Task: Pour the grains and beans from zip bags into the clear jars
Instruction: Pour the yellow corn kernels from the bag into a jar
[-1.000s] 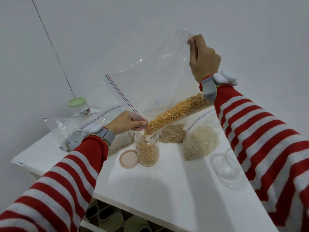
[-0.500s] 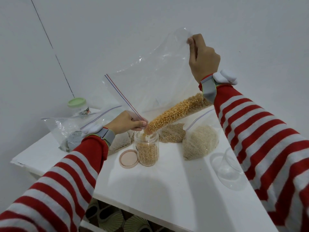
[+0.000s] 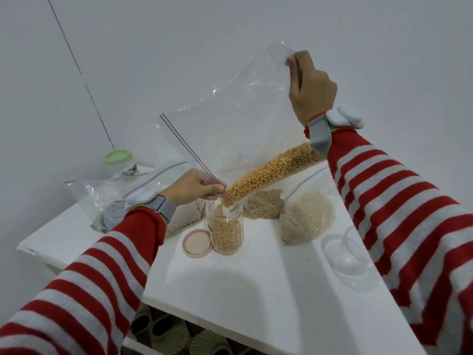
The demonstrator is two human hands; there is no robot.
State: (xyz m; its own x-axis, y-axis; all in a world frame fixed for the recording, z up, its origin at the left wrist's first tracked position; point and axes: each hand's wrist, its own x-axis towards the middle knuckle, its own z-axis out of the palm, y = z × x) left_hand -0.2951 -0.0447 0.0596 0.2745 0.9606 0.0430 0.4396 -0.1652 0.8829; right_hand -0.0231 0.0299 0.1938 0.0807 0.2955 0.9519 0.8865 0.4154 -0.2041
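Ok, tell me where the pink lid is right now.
Head view: the pink lid lies flat on the white table, just left of the corn jar, below the left hand.

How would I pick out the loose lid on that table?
On the white table, find the open jar of yellow kernels under the tilted bag. The lid lies flat at its left foot: pale pink, on no jar, unlike the green lid at the back.
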